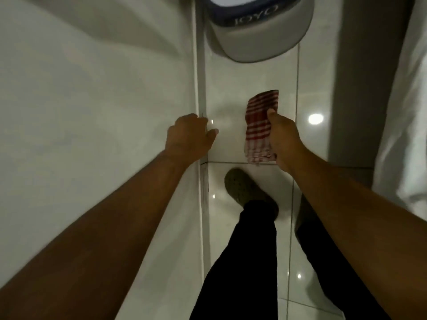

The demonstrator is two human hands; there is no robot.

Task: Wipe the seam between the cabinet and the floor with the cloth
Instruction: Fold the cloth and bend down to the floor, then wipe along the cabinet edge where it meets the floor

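In the right hand (284,139), pinched under the thumb, the striped cloth (258,125) hangs above the floor (231,88), ready to lower. To its left, the left hand (187,135) grips the cabinet (92,112) edge, probably for bracing, directly above the seam (202,84).

My bare arms reach toward mid-frame. My left hand (189,137) shows its back, fingers bent out of sight, thumb out. My right hand (285,139) pinches a cloth (258,125).

The right hand (283,137) pinches a red-striped cloth (258,125) above the glossy tiled floor (231,93). The left hand (188,135) grips the edge of the white cabinet (92,100), near a green shoe (245,188).
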